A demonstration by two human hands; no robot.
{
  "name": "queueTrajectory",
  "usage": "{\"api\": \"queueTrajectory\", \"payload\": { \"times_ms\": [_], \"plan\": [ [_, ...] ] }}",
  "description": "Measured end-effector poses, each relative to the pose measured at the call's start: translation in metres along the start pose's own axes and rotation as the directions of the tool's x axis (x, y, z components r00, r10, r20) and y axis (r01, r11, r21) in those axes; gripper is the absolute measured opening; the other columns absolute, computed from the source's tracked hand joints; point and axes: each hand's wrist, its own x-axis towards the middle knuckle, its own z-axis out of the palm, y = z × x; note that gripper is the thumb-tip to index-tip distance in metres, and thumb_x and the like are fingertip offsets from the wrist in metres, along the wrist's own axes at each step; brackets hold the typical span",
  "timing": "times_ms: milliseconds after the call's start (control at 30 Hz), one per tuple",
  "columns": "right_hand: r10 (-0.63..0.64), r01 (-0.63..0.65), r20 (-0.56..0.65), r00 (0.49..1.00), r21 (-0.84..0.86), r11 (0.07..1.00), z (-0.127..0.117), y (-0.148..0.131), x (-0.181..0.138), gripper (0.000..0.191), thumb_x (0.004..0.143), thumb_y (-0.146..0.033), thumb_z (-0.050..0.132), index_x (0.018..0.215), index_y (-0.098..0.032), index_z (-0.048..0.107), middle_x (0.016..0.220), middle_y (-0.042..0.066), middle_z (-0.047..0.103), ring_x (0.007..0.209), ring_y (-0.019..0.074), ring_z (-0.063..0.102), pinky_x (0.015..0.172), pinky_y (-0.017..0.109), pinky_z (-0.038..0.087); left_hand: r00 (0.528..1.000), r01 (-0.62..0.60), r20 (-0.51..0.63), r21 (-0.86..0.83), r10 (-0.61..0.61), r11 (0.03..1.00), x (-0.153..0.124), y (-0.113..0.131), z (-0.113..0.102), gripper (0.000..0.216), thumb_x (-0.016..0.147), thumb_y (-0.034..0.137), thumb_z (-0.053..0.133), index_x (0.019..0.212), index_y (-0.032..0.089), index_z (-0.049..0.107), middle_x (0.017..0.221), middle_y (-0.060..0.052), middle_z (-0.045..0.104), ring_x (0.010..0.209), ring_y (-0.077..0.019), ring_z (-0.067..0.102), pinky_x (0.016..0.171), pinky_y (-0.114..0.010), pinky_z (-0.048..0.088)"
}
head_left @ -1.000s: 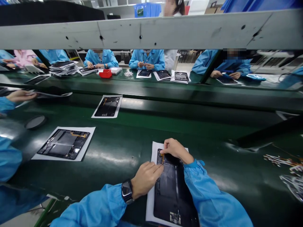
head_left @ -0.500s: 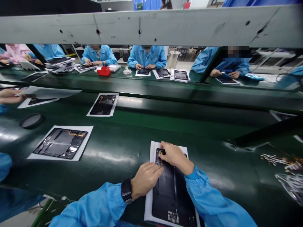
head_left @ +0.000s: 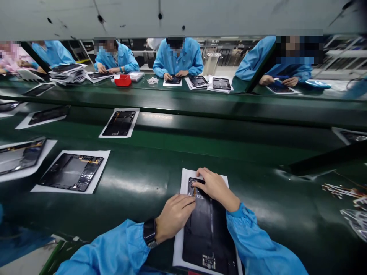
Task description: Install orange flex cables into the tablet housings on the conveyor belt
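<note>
A dark tablet housing (head_left: 206, 229) lies inner side up on a white sheet (head_left: 178, 248) in front of me. An orange ribbon cable (head_left: 195, 192) runs along its far left part. My left hand (head_left: 176, 214), wearing a black watch (head_left: 149, 231), is closed, with its fingertips pinched at the cable's near end. My right hand (head_left: 215, 187) rests over the housing's far end. Its thumb touches down beside the cable's upper end, and its fingers are spread apart near the far edge. The right palm hides part of the housing.
Tablet housings (head_left: 74, 172) on white sheets lie to my left, with another housing (head_left: 120, 123) further back. Wires (head_left: 341, 190) and a clear bag (head_left: 354, 221) lie at right. A green post (head_left: 329, 158) slants there. Across the bench, several people in blue work near a red box (head_left: 122, 80).
My view has tilted slightly down. My hands stay at the cable, with the right thumb shifted a little. At left, another person's hand and lifted sheet have gone; a tilted housing has appeared.
</note>
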Motion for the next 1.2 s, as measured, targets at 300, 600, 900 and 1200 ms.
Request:
{"api": "queueTrajectory", "payload": {
  "times_ms": [300, 600, 900, 1200],
  "plan": [
    [0.025, -0.026, 0.022, 0.999, 0.029, 0.999, 0.0009, 0.0058, 0.0050, 0.030, 0.084, -0.040, 0.073, 0.097, -0.023, 0.052, 0.096, 0.002, 0.064, 0.079, 0.0205, 0.063, 0.061, 0.029, 0.030, 0.990, -0.074, 0.128, 0.066, 0.065, 0.995, -0.0012, 0.0001, 0.0044, 0.021, 0.098, 0.014, 0.045, 0.109, 0.012, 0.063, 0.113, -0.009, 0.069, 0.102, -0.0193, 0.063, 0.084, -0.034, 0.052],
    [0.021, -0.020, -0.005, 1.000, 0.021, 1.000, 0.0027, 0.0097, 0.0058, 0.033, 0.082, -0.043, 0.074, 0.096, -0.023, 0.053, 0.093, 0.000, 0.066, 0.074, 0.0202, 0.063, 0.057, 0.029, 0.028, 0.980, -0.152, 0.146, 0.129, 0.133, 0.980, 0.0001, 0.0003, 0.0030, 0.020, 0.098, 0.012, 0.045, 0.107, 0.009, 0.063, 0.113, -0.010, 0.068, 0.104, -0.0207, 0.061, 0.087, -0.035, 0.053],
    [0.017, -0.016, -0.002, 1.000, 0.026, 1.000, 0.0014, 0.0096, 0.0053, 0.033, 0.083, -0.043, 0.074, 0.098, -0.022, 0.053, 0.095, 0.001, 0.066, 0.075, 0.0202, 0.064, 0.057, 0.029, 0.029, 0.976, -0.156, 0.172, 0.129, 0.133, 0.979, -0.0001, 0.0001, 0.0012, 0.021, 0.099, 0.013, 0.043, 0.108, 0.009, 0.062, 0.115, -0.010, 0.068, 0.106, -0.0204, 0.062, 0.087, -0.035, 0.054],
    [0.017, -0.017, -0.009, 1.000, 0.026, 1.000, 0.0006, 0.0077, 0.0058, 0.033, 0.083, -0.043, 0.074, 0.097, -0.022, 0.053, 0.096, 0.001, 0.067, 0.075, 0.0213, 0.064, 0.056, 0.029, 0.028, 0.974, -0.163, 0.181, 0.137, 0.137, 0.977, -0.0004, 0.0007, 0.0021, 0.020, 0.098, 0.012, 0.045, 0.107, 0.008, 0.062, 0.114, -0.010, 0.068, 0.105, -0.0215, 0.062, 0.086, -0.035, 0.055]
  ]
}}
